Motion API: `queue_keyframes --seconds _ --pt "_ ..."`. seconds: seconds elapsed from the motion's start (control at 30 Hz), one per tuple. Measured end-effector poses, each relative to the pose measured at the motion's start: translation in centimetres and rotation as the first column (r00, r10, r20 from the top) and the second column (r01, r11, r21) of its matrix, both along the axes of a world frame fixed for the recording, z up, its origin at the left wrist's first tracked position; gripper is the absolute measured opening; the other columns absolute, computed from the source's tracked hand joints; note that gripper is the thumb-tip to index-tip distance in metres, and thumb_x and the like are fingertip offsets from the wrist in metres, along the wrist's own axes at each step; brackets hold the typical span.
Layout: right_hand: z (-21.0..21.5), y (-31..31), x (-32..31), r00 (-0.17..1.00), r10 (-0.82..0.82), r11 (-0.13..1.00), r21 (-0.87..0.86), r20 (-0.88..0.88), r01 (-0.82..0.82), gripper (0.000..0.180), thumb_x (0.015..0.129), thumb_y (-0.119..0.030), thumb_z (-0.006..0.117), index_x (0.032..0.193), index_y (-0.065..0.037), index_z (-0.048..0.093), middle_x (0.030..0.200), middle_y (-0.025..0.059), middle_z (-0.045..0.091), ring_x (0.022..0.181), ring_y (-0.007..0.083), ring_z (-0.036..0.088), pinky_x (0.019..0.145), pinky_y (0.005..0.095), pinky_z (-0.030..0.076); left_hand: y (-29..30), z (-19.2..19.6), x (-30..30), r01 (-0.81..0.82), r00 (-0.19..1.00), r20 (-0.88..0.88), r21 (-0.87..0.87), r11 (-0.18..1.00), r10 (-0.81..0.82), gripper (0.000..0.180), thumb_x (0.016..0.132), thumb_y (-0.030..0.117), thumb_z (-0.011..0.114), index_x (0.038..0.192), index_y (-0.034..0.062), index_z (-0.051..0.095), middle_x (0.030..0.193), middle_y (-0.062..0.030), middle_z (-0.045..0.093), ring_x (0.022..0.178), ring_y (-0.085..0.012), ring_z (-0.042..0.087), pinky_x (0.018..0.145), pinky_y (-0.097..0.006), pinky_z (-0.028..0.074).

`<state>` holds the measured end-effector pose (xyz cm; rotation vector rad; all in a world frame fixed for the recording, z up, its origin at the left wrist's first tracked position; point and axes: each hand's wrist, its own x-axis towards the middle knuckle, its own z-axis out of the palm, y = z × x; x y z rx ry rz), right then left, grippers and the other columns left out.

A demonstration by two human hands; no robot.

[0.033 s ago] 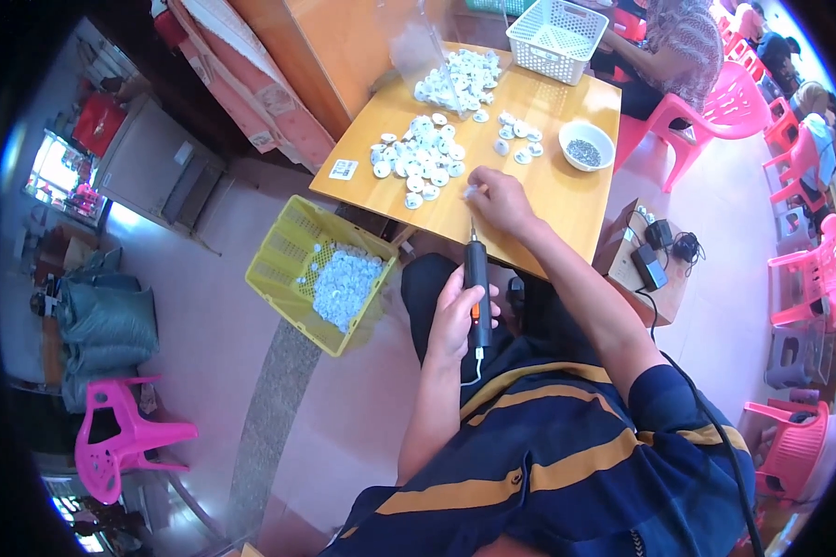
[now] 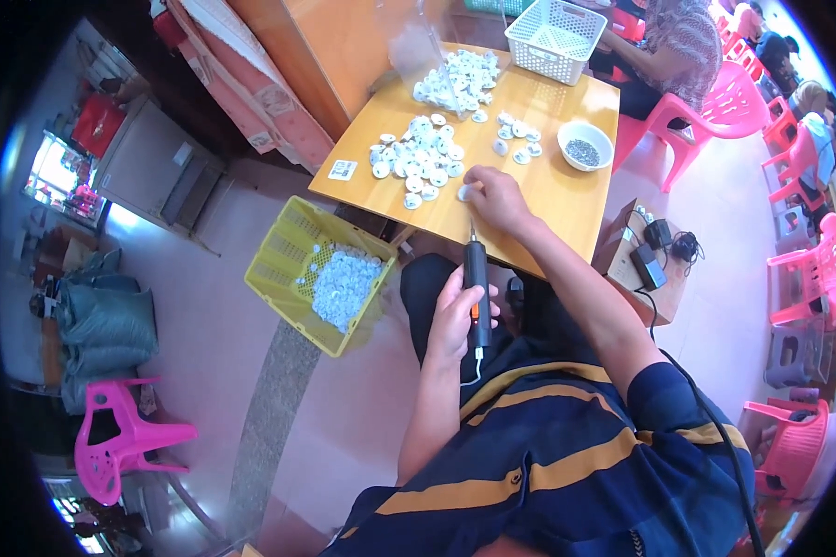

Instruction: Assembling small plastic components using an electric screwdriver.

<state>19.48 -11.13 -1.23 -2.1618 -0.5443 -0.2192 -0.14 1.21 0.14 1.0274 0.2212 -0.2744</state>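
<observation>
My left hand (image 2: 453, 311) is wrapped round a black electric screwdriver (image 2: 476, 269) with an orange switch. Its bit points up toward the table's near edge, and a white cord leaves its lower end. Just beyond the bit, my right hand (image 2: 500, 200) pinches a small white round piece (image 2: 463, 193) at the tabletop; the fingers cover part of it. Left of that hand lies a heap of white round pieces (image 2: 418, 156). Several similar pieces (image 2: 520, 135) sit farther off, near a white bowl (image 2: 607, 141) holding small metal parts, which look like screws.
The wooden table (image 2: 548, 204) also carries a farther white pile (image 2: 460, 79) and a white basket (image 2: 567, 58). A yellow crate (image 2: 274, 252) of white pieces stands at left. Black adapters (image 2: 650, 265) lie on a box at right. A person (image 2: 669, 56) sits beyond, by pink chairs (image 2: 729, 102).
The fingers of my right hand have shifted slightly, and the white round piece now shows lower, beside the fingertips. My left hand and the screwdriver stay where they were.
</observation>
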Motion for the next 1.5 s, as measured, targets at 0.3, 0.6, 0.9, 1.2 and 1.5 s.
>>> queue_keyframes --seconds 0.3,0.6,0.9,1.2,1.5 --pt "2.6 -5.9 5.8 0.977 -0.157 0.987 -0.023 0.147 0.162 0.016 0.085 -0.009 0.065 0.1 -0.006 0.07 0.092 0.0158 0.072 0.087 0.0344 0.071 0.079 0.0439 0.056 0.3 0.2 -0.2 0.001 1.0 0.001 0.003 1.0 -0.001 0.05 0.096 0.011 0.051 0.145 0.0024 0.041 0.1 -0.0121 0.067 0.074 -0.0162 0.068 0.061 -0.028 0.059" --pt "5.0 -17.2 10.8 0.923 -0.382 0.738 -0.585 0.047 0.335 0.016 0.079 -0.016 0.067 0.09 -0.009 0.076 0.087 0.0175 0.073 0.086 0.0354 0.072 0.079 0.0445 0.058 0.3 0.5 0.0 -0.002 1.0 -0.009 0.013 1.0 0.002 0.053 0.096 0.01 0.052 0.146 0.0018 0.039 0.1 -0.0124 0.067 0.073 -0.0164 0.068 0.061 -0.029 0.059" --pt "3.4 -17.2 10.8 0.913 -0.409 0.639 -0.715 -0.001 0.286 0.022 0.081 -0.023 0.069 0.095 -0.008 0.076 0.1 0.0171 0.075 0.091 0.034 0.072 0.083 0.0442 0.059 0.1 0.1 0.1 0.024 1.0 -0.006 0.004 1.0 -0.024 0.053 0.096 0.01 0.052 0.147 0.0018 0.038 0.1 -0.0122 0.067 0.074 -0.0161 0.068 0.062 -0.028 0.059" --pt "3.0 -17.6 11.8 0.912 -0.409 0.614 -0.734 0.02 0.292 0.029 0.084 -0.03 0.069 0.098 -0.004 0.076 0.101 0.0191 0.074 0.095 0.0339 0.072 0.085 0.0441 0.058 0.0 0.3 0.1 0.034 0.999 0.001 0.007 0.999 -0.034 0.053 0.097 0.009 0.051 0.147 0.0022 0.038 0.101 -0.0125 0.067 0.074 -0.0159 0.068 0.062 -0.028 0.059" --pt "4.1 -18.1 10.9 0.896 -0.443 0.756 -0.539 -0.002 0.373 0.033 0.085 -0.036 0.071 0.097 -0.006 0.075 0.095 0.0179 0.073 0.088 0.0328 0.072 0.078 0.0452 0.056 0.0 0.3 0.0 0.023 1.0 0.001 0.014 1.0 -0.023 0.051 0.097 0.01 0.05 0.147 0.0019 0.039 0.1 -0.0126 0.067 0.074 -0.0156 0.068 0.062 -0.028 0.059"
